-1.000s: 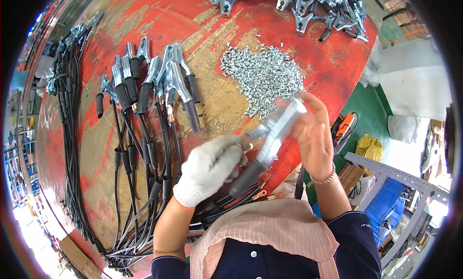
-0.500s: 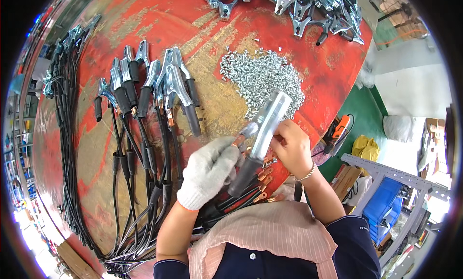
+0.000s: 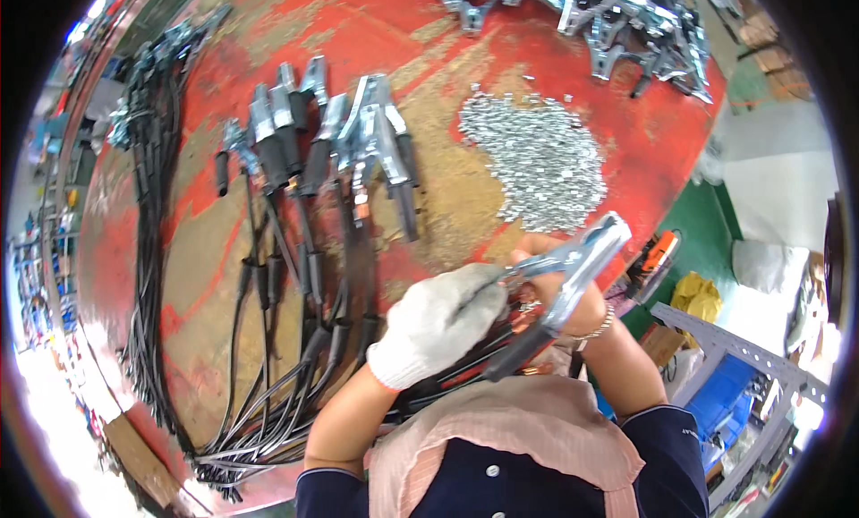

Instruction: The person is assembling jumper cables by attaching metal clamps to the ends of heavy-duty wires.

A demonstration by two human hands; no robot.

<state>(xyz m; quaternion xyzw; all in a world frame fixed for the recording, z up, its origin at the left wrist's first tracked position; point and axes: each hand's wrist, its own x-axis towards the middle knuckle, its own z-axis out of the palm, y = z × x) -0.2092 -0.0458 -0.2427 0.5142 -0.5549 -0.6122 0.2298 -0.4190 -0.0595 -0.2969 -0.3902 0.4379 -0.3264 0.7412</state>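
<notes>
My left hand (image 3: 438, 323), in a white knit glove, grips a silver metal cable clamp (image 3: 586, 272) by one of its arms. The clamp's black-sleeved handle (image 3: 519, 350) slants down toward my apron. My bare right hand (image 3: 586, 305), with a bracelet at the wrist, is at the far side of the clamp. Its fingers are bent in and partly hidden by the metal; what they pinch cannot be seen. Beneath both hands lie black cables with copper lugs (image 3: 528, 317). A pile of small silver screws (image 3: 541, 160) lies just beyond the hands.
Several clamps fitted to black cables (image 3: 286, 138) lie left of centre on the worn red table (image 3: 394, 35). A long bundle of black cables (image 3: 157, 223) runs along the left side. Loose clamps (image 3: 626, 26) are heaped at the far right. A grey metal rack (image 3: 743, 348) stands at the right.
The clamp has turned from nearly upright to a rightward slant, its jaw moving right and down. Both hands have shifted right, and the whole view has slid.
</notes>
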